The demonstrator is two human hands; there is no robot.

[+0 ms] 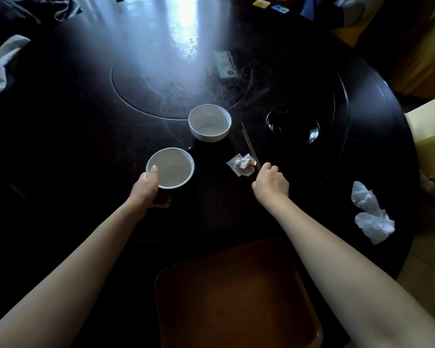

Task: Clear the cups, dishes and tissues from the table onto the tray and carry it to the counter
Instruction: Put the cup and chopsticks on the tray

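My left hand [150, 188] grips a white bowl [172, 168] by its near rim, thumb inside the edge. A second white bowl [209, 123] stands just behind it. My right hand [270, 183] is closed on the near end of a pair of chopsticks [249, 144], which angle away toward the far bowl. A crumpled tissue [241, 164] lies just left of that hand. A black bowl [293, 128] sits to the right. Two more crumpled tissues [369, 212] lie near the table's right edge. The brown tray [236, 292] rests at the near edge, between my forearms.
The dark round table [86, 121] has an inset turntable [161, 79] at its centre with a small greenish packet [225, 64] on it. White cloth [0, 64] hangs at the far left. Yellow furniture [430, 136] stands to the right.
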